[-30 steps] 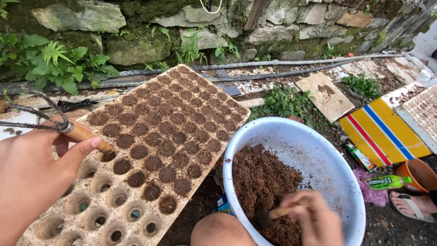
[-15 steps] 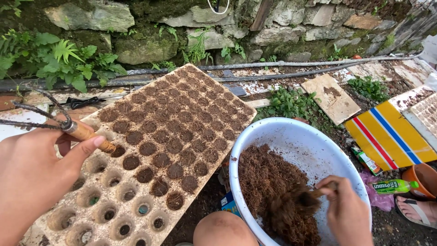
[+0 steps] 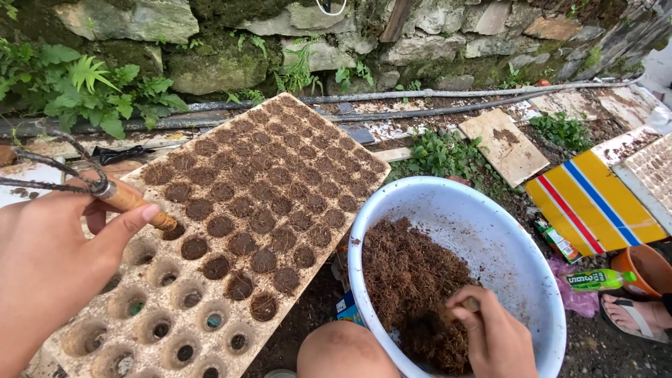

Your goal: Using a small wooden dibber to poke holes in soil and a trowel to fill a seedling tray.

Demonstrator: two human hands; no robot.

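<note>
Head view, the only one. The left hand (image 3: 42,266) is closed around the wooden handle of a small rake (image 3: 105,192), thumb pressed along the shaft, the bent wire tines pointing away to the left. It hovers over the near left part of the tray (image 3: 231,231), the handle's butt just above a cell at the edge of the filled area. The tray leans on something unseen, tilted up towards the stone wall (image 3: 294,28); most cells are packed with brown fibre, while the near left rows are open holes.

The right hand (image 3: 493,336) is fisted on a short wooden handle, only its tip showing, and is sunk into the fibre (image 3: 406,280) heaped on the near left side of the white basin (image 3: 518,245). The tool's head is buried, so I cannot tell its kind. Half a second ago this hand was lifted with a clump of fibre riding on the tool; now it is back down in the heap and nothing has reached the tray (the filled cells count the same as before). The left hand has barely shifted.

A bare knee (image 3: 343,353) sits below the basin. To the right lie a striped board (image 3: 595,203), a green bottle (image 3: 595,280) and someone's sandalled foot (image 3: 633,311).
</note>
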